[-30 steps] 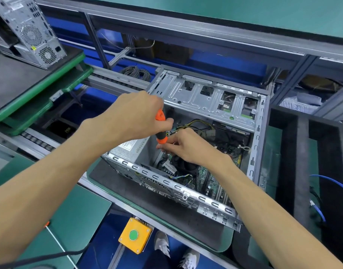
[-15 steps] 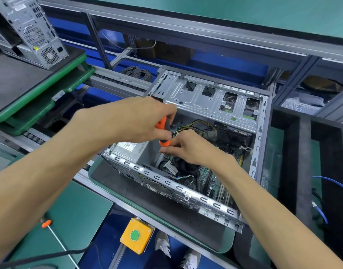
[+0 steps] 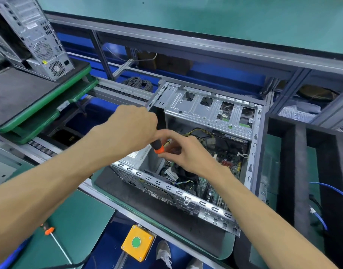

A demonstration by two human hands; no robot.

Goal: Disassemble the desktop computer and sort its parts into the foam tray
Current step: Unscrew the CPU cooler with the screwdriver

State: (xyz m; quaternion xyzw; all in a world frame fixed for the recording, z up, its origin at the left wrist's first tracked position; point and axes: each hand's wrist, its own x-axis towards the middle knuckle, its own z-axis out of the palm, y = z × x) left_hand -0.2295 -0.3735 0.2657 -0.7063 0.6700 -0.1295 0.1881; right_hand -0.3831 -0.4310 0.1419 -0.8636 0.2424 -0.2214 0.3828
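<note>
An open desktop computer case (image 3: 209,111) lies on its side on a dark pallet, its motherboard (image 3: 227,158) and cables showing inside. My left hand (image 3: 131,131) grips the black and orange handle of a screwdriver (image 3: 158,147) above the case's left part. My right hand (image 3: 184,152) is just right of the handle, fingers curled near the screwdriver's lower end; motion blur hides what they touch. The screwdriver's tip is hidden behind my right hand. The black foam tray (image 3: 300,171) stands to the right of the case.
A second computer tower (image 3: 36,37) stands on a green-edged pallet (image 3: 40,101) at the far left. Another orange-handled screwdriver (image 3: 54,237) lies on the green mat near left. A yellow box with a green button (image 3: 137,242) hangs below the bench edge. Blue cables (image 3: 322,191) lie at the right.
Both hands have risen a little over the case with the screwdriver. My right hand's fingers have lifted and spread near the handle's orange end.
</note>
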